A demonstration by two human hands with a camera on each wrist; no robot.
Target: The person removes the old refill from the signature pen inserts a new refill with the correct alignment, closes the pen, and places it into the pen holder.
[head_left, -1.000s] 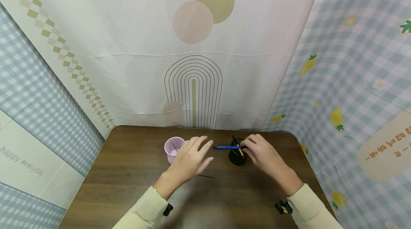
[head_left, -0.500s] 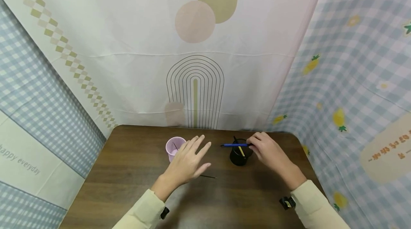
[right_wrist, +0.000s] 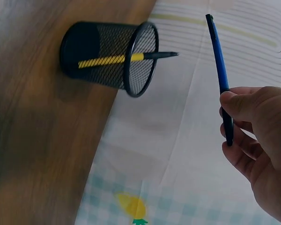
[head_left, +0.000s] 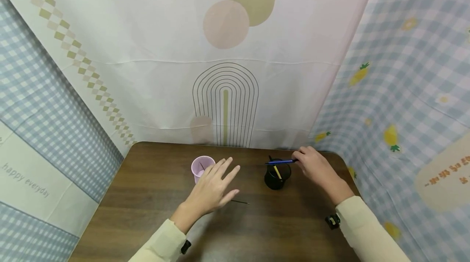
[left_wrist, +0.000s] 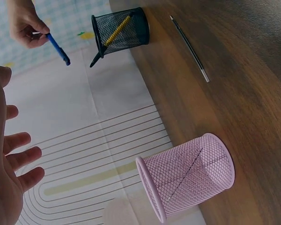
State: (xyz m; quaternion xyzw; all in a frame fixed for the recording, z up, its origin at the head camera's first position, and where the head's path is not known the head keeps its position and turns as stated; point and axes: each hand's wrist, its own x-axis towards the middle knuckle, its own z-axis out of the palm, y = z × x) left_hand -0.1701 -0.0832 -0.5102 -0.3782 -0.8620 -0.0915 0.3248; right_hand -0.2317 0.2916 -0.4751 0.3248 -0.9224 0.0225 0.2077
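Observation:
My right hand (head_left: pixel 316 168) pinches a blue pen (right_wrist: pixel 218 58) between thumb and fingers, near its dark end. The pen lies nearly level above the black mesh pen cup (head_left: pixel 273 181) in the head view, its free end pointing left. Inside that cup leans a yellow pen (right_wrist: pixel 113 60) whose black end sticks out past the rim. My left hand (head_left: pixel 208 188) hovers with fingers spread, nearest the pink mesh pen cup (left_wrist: pixel 154 187), holding nothing. A thin dark stick (left_wrist: pixel 185 172) leans within the pink cup. A slim pen refill (left_wrist: pixel 190 49) lies on the table between the two cups.
Both cups stand upright towards the back of the brown wooden table (head_left: pixel 147 196). Just behind its rear edge hangs a pale printed cloth (head_left: pixel 165 90). Blue checked cloth (head_left: pixel 367 103) hangs along the right side, with more on the left.
My right hand has moved right with the blue pen, away from the black cup. My left hand stays about where it was. The head view has shifted slightly.

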